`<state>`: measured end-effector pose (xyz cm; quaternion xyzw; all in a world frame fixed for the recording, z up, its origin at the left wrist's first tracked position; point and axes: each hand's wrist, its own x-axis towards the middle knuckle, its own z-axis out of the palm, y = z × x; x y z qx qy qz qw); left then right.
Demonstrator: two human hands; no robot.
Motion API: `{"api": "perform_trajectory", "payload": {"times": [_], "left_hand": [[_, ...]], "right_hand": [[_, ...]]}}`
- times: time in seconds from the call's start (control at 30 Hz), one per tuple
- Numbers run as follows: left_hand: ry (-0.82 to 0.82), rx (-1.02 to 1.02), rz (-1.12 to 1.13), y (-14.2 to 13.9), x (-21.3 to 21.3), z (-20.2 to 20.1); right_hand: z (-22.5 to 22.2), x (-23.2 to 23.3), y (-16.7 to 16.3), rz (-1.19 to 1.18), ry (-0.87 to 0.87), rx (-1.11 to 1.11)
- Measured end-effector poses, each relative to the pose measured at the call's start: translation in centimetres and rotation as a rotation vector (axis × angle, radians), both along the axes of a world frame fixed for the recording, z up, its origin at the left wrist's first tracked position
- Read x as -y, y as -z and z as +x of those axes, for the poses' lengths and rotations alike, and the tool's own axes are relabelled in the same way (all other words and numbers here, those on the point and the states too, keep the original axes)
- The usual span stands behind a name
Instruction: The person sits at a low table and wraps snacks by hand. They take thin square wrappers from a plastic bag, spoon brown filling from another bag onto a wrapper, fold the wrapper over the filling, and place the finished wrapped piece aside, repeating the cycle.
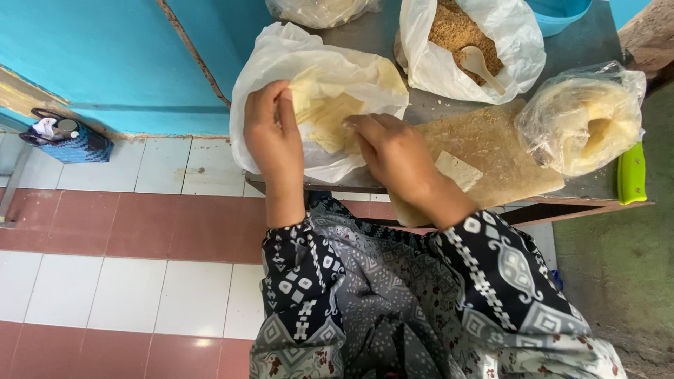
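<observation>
Small grey table [421, 112], set against a turquoise wall, front edge dark wood. Lying on it, left to right:

- White plastic bag [281, 56], opened flat, with pale yellow sheets [330, 116] stacked inside.
- Brown board [498, 158], dusted with crumbs, overhanging the front edge; one pale square wrapper [460, 170] lies on it.
- Clear bag [583, 123] of rolled pale pieces, at the right end, partly on the board.
- Green-handled tool [632, 174] at the right edge, just beside that clear bag.

Back row: another clear bag [319, 10], cut off by the frame; open white bag of brown crumbs [456, 31] with a spoon [481, 67] in it; blue bowl [558, 14], rim only.
</observation>
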<state>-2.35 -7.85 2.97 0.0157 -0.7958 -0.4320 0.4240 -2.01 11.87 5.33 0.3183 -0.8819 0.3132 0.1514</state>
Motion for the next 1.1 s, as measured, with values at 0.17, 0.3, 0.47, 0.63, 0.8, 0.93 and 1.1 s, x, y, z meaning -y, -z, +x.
{"api": "perform_trajectory", "payload": {"times": [0.17,0.3,0.47,0.63,0.8,0.93,1.1], "left_hand": [[0.031,0.292,-0.216,0.9,-0.9,-0.3],[0.012,0.221,-0.130,1.2,-0.6,0.4],[0.244,0.265,0.417,0.2,-3.1,0.7],[0.503,0.325,0.616,-0.6,-5.7,0.9],[0.565,0.229,0.618,-0.4,-6.2,0.8],[0.703,0.215,0.594,-0.2,-5.7,1.1],[0.825,0.267,0.579,0.6,-5.3,1.3]], "right_hand": [[-3.9,1.4,0.4,0.216,-0.090,-0.094],[-4.8,-0.9,0.7,0.057,0.048,0.309],[-5.9,-2.6,-0.3,-0.671,-0.130,0.602],[-4.7,-2.1,-1.6,-0.853,-0.171,0.685],[-3.6,-1.4,-2.2,-0.972,-0.110,0.750],[-3.4,-2.2,-1.7,-0.825,-0.030,0.734],[-3.0,-4.0,-0.4,-1.186,-0.139,0.911]]}}
